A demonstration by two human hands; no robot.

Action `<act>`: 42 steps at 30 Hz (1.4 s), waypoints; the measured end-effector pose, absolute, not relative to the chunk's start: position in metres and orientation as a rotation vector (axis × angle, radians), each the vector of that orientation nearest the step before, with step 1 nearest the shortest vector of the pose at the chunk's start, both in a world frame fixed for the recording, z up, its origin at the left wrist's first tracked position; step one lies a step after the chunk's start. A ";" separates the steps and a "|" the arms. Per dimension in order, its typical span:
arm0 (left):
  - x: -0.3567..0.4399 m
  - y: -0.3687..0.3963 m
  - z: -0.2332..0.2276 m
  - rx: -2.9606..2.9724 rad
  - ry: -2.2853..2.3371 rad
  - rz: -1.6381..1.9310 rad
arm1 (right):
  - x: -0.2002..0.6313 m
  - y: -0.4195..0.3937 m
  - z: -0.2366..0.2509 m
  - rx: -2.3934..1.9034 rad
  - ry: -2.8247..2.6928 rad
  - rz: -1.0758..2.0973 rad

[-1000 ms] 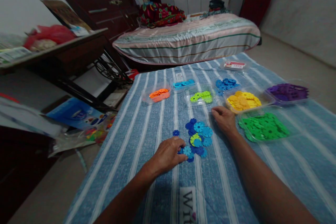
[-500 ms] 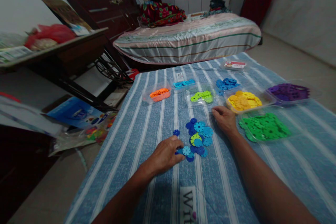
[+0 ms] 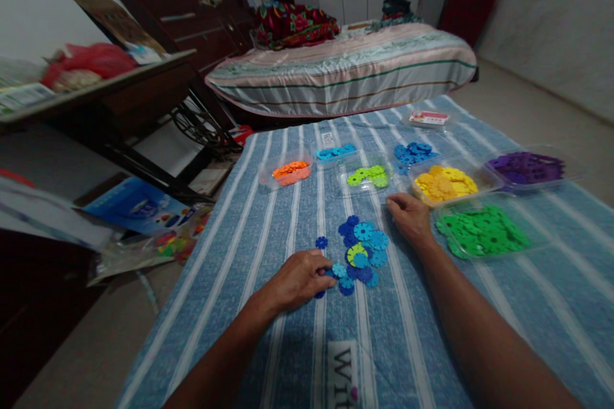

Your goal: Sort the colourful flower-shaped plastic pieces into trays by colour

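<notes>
A small pile of flat toothed plastic discs point(image 3: 359, 250) lies on the blue striped cloth point(image 3: 268, 230) between the two hands; the pile runs lengthwise away from the person, from a dark blue disc near the front to more dark blue ones at the far end, with light blue discs and one yellow-green disc in the middle; a single dark blue disc point(image 3: 321, 242) lies flat just to the left of the pile, apart from it.

On the cloth at the near edge, large letters read "Wi", the rest cut off by the frame; a small white tag point(image 3: 328, 139) sewn further up and a red-and-white card point(image 3: 428, 118) in a clear tray carry print too small to read.

The left hand point(image 3: 300, 278) lies palm down at the near left end of the pile, forearm coming in from the lower left, fingers curled over and touching the nearest blue discs; whether they pinch one cannot be told. The right hand point(image 3: 407, 217) rests palm down on the cloth at the far right of the pile, fingers loosely bent and holding nothing, forearm stretching back to the lower right.

Beyond the pile stand clear trays sorted by colour: orange discs point(image 3: 291, 170), light blue discs point(image 3: 336, 152), yellow-green discs point(image 3: 368, 176), dark blue discs point(image 3: 413, 153), yellow discs point(image 3: 446, 183), purple discs point(image 3: 525, 167) and green discs point(image 3: 482, 230), the last just beside the right wrist.
</notes>
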State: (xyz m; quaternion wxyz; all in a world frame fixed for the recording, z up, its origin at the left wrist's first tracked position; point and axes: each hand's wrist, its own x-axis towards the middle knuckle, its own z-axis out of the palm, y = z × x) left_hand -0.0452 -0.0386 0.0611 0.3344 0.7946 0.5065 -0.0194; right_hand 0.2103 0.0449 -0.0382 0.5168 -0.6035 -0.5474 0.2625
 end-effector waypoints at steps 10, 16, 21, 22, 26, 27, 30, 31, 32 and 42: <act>-0.049 -0.040 0.056 1.997 1.360 -0.005 | 0.211 0.047 -0.042 -1.428 -1.312 0.643; -0.051 -0.039 0.054 1.976 1.332 0.054 | 0.211 0.047 -0.041 -1.432 -1.315 0.624; -0.054 -0.036 0.050 1.989 1.302 0.070 | 0.211 0.046 -0.040 -1.435 -1.308 0.629; -0.055 -0.036 0.050 1.988 1.295 0.078 | 0.211 0.046 -0.040 -1.438 -1.306 0.631; -0.057 -0.034 0.050 1.980 1.277 0.094 | 0.211 0.047 -0.041 -1.434 -1.301 0.647; -0.057 -0.034 0.050 1.978 1.271 0.091 | 0.211 0.047 -0.041 -1.431 -1.302 0.649; -0.057 -0.033 0.049 1.982 1.258 0.088 | 0.211 0.047 -0.041 -1.431 -1.312 0.633; -0.057 -0.032 0.049 1.980 1.258 0.093 | 0.211 0.047 -0.041 -1.433 -1.317 0.625; -0.057 -0.032 0.049 1.976 1.261 0.101 | 0.211 0.047 -0.041 -1.435 -1.318 0.620; -0.054 -0.033 0.048 1.891 1.308 0.147 | 0.211 0.047 -0.042 -1.438 -1.322 0.624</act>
